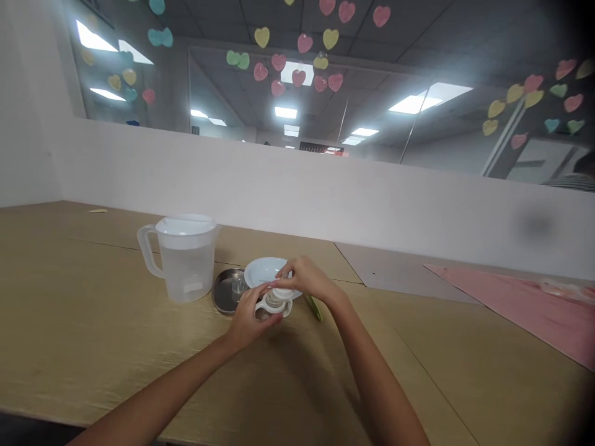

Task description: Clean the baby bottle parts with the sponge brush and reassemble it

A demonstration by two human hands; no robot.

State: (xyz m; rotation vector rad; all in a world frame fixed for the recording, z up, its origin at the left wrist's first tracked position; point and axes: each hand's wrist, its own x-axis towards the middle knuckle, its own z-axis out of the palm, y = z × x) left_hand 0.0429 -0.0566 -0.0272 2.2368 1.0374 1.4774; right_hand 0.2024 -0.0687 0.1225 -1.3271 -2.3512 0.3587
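My left hand [248, 319] is wrapped round a small white ring-shaped container [274, 305] with side loops, held above the table. Just over its top, my right hand [309, 279] pinches a round white lid [282, 292]; whether lid and container touch I cannot tell. Behind my hands lies a white plate [263, 267], partly hidden by them. Left of the plate is a round metal tray [222, 303] with a small clear piece [238, 285] in it. A long green object [315, 308] lies beside my right wrist.
A translucent pitcher [188, 266] with a white top and handle stands at the left. The brown table [116, 334] meets a white wall [279, 179] with glass above it. A pink cloth or mat [525, 303] lies at the right. Part of a person [574, 179] shows beyond the glass.
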